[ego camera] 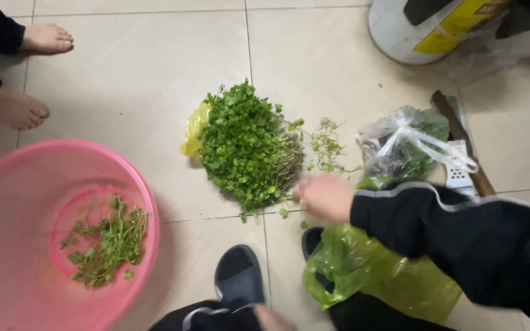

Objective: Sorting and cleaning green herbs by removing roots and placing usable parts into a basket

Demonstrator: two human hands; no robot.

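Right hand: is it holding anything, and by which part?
Cannot tell. The blurred right hand touches the greens at the pile's lower right edge; no closed hold is visible.

Pile of leafy green herbs (246, 147): dense mound, roots toward 3 o'clock, lying on floor tiles at frame centre.

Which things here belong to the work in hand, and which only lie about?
In use: right hand, pile of greens, pink basin holding picked greens.

Lying about: tied clear bag, green plastic bag, white container.
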